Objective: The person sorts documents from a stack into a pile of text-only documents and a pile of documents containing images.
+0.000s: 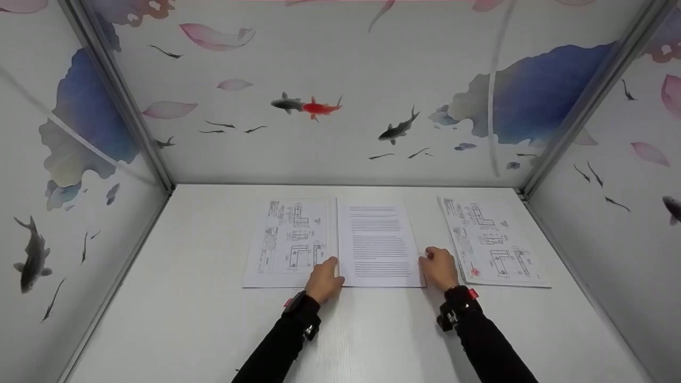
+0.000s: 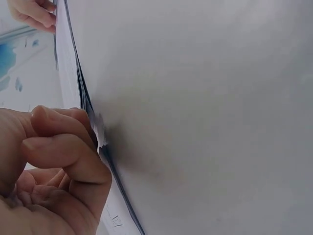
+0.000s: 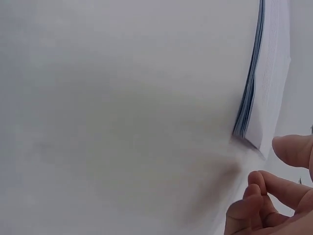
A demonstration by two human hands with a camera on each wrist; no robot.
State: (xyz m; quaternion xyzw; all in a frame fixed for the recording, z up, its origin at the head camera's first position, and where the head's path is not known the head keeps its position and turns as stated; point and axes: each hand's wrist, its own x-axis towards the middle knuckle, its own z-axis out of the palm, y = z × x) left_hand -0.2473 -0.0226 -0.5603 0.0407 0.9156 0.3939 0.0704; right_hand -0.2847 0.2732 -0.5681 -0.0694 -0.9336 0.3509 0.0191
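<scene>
A stack of text-printed paper [image 1: 379, 244] lies in the middle of the white table. My left hand [image 1: 323, 282] is at its lower left corner, fingertips right at the edge, the other fingers folded toward the palm. The left wrist view shows these fingers [image 2: 73, 152] against the dark-lined paper edge. My right hand [image 1: 439, 267] is beside the lower right corner. In the right wrist view its thumb [image 3: 293, 149] and bent fingers stand apart close to the stack's corner, with nothing between them.
A drawing-printed stack of sheets [image 1: 276, 280] lies directly left of the text stack. Another drawing stack [image 1: 503, 268], bearing a red mark, lies to the right, slightly turned. Panels [image 1: 346, 64] painted with fish and petals enclose the table [image 1: 202, 335] at the back and sides.
</scene>
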